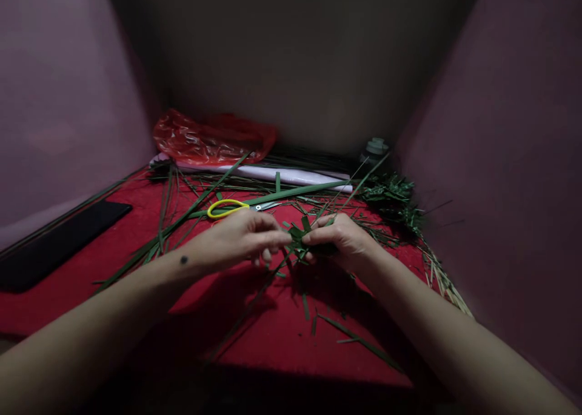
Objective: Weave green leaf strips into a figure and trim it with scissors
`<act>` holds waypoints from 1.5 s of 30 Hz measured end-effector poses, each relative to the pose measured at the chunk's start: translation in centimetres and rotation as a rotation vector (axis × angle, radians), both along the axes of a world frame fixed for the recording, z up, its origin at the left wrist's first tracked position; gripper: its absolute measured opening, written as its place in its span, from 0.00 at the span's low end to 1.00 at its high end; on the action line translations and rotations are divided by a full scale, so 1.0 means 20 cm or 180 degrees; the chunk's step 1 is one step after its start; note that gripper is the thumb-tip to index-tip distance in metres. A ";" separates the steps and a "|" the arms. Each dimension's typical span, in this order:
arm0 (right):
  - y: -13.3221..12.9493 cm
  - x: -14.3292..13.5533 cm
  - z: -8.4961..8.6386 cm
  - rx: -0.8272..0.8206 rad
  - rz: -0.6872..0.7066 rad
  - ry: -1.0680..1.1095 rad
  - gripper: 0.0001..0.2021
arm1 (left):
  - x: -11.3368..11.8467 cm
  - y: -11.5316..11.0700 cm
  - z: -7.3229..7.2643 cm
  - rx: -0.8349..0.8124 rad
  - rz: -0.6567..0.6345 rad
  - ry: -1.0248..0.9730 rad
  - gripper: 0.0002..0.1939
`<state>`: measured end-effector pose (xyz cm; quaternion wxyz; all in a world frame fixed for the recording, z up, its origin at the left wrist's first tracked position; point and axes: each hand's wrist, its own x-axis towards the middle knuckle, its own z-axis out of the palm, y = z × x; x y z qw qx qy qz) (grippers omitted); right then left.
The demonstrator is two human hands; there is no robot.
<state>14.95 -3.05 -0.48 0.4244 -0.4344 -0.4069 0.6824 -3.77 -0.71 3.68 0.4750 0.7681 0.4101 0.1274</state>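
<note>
Forearms (122, 309) over red table's edge (318, 369), fingers (321, 235) on leaf strips (297, 238)

Craft corner: scissors (257, 208), leaf strips (300, 191)

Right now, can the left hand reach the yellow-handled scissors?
Likely yes: the scissors lie just beyond the left hand, their yellow loop seemingly uncovered, though that hand is at the green leaf strips.

the red counter (273, 342) bears yellow-handled scissors (258, 208), scattered green strips (295, 192), a flat black object (68, 242) at left, a white roll (291, 175) and red plastic bag (200, 137) towards the back, a leafy bundle (391, 192) at right.
</note>
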 end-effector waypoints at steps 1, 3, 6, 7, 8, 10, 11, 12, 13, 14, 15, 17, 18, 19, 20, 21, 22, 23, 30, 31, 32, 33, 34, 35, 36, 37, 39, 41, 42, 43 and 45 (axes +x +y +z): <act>0.00 0.00 0.00 -0.0003 0.0053 -0.0025 0.09 | 0.01 0.02 0.02 0.0207 0.0078 -0.0075 0.16; 0.00 -0.01 0.00 0.0004 0.0191 -0.0039 0.07 | 0.05 0.05 0.04 0.0483 0.0146 -0.0184 0.18; 0.00 -0.03 -0.02 -0.0008 0.0362 0.0067 0.05 | 0.14 0.11 0.01 0.0272 -0.0074 -0.0175 0.16; -0.01 -0.03 -0.02 -0.0025 0.0391 0.0100 0.06 | 0.17 0.13 -0.01 0.0170 -0.0084 -0.0252 0.13; -0.01 -0.03 -0.03 -0.0046 0.0408 0.0118 0.06 | 0.19 0.14 -0.03 0.0056 -0.0099 -0.0345 0.10; -0.01 -0.03 -0.04 -0.0113 0.0423 0.0129 0.04 | 0.23 0.16 -0.07 -0.0134 -0.0078 -0.0525 0.07; -0.01 -0.03 -0.04 -0.0132 0.0430 0.0129 0.03 | 0.24 0.16 -0.08 -0.0220 -0.0060 -0.0597 0.06; -0.02 -0.03 -0.04 -0.0140 0.0428 0.0130 0.03 | 0.26 0.17 -0.09 -0.0286 -0.0028 -0.0656 0.05; -0.02 -0.03 -0.05 -0.0141 0.0426 0.0132 0.04 | 0.27 0.17 -0.10 -0.0344 0.0016 -0.0699 0.05; -0.02 -0.02 -0.05 -0.0139 0.0421 0.0134 0.05 | 0.28 0.17 -0.10 -0.0397 0.0074 -0.0743 0.05; -0.02 -0.02 -0.05 -0.0132 0.0424 0.0139 0.06 | 0.29 0.17 -0.11 -0.0441 0.0131 -0.0793 0.05; -0.03 -0.02 -0.06 -0.0126 0.0451 0.0159 0.07 | 0.31 0.18 -0.13 -0.0511 0.0220 -0.0912 0.06; -0.03 -0.02 -0.06 -0.0133 0.0476 0.0169 0.06 | 0.32 0.19 -0.13 -0.0539 0.0243 -0.0970 0.06; -0.03 -0.03 -0.06 -0.0151 0.0501 0.0177 0.06 | 0.33 0.20 -0.14 -0.0554 0.0261 -0.1022 0.06; -0.04 -0.03 -0.07 -0.0177 0.0523 0.0186 0.06 | 0.34 0.21 -0.14 -0.0546 0.0279 -0.1068 0.07; -0.04 -0.03 -0.07 -0.0211 0.0537 0.0204 0.06 | 0.34 0.22 -0.15 -0.0521 0.0299 -0.1098 0.07; -0.05 -0.04 -0.07 -0.0245 0.0537 0.0231 0.06 | 0.35 0.23 -0.15 -0.0487 0.0323 -0.1120 0.08; -0.05 -0.04 -0.08 -0.0277 0.0535 0.0260 0.06 | 0.36 0.24 -0.15 -0.0451 0.0341 -0.1140 0.08; -0.07 -0.06 -0.09 -0.0431 0.0581 0.0300 0.07 | 0.39 0.31 -0.13 -0.0342 0.0176 -0.1468 0.12; -0.08 -0.06 -0.09 -0.0437 0.0595 0.0292 0.08 | 0.39 0.32 -0.13 -0.0289 0.0117 -0.1505 0.12; -0.08 -0.06 -0.09 -0.0433 0.0619 0.0277 0.08 | 0.39 0.32 -0.13 -0.0247 0.0078 -0.1528 0.11; -0.08 -0.06 -0.09 -0.0426 0.0660 0.0260 0.08 | 0.40 0.33 -0.13 -0.0221 0.0060 -0.1548 0.11; -0.09 -0.06 -0.09 -0.0420 0.0707 0.0242 0.08 | 0.40 0.33 -0.13 -0.0210 0.0068 -0.1564 0.11; -0.09 -0.06 -0.09 -0.0421 0.0761 0.0223 0.08 | 0.40 0.34 -0.13 -0.0216 0.0080 -0.1580 0.11; -0.10 -0.06 -0.08 -0.0428 0.0812 0.0211 0.07 | 0.41 0.34 -0.13 -0.0235 0.0091 -0.1603 0.11; -0.11 -0.07 -0.08 -0.0448 0.0862 0.0204 0.07 | 0.41 0.34 -0.13 -0.0253 0.0095 -0.1633 0.11; -0.12 -0.08 -0.08 -0.0516 0.0919 0.0195 0.07 | 0.42 0.36 -0.12 -0.0286 0.0105 -0.1684 0.11; -0.14 -0.09 -0.07 -0.0618 0.0941 0.0138 0.07 | 0.42 0.37 -0.11 -0.0299 0.0142 -0.1735 0.11; -0.14 -0.09 -0.07 -0.0674 0.0954 0.0097 0.07 | 0.42 0.37 -0.11 -0.0293 0.0160 -0.1774 0.12; -0.14 -0.10 -0.07 -0.0722 0.0970 0.0056 0.07 | 0.42 0.38 -0.10 -0.0286 0.0161 -0.1822 0.12; -0.15 -0.10 -0.06 -0.0788 0.1011 -0.0010 0.08 | 0.42 0.39 -0.09 -0.0274 0.0134 -0.1940 0.12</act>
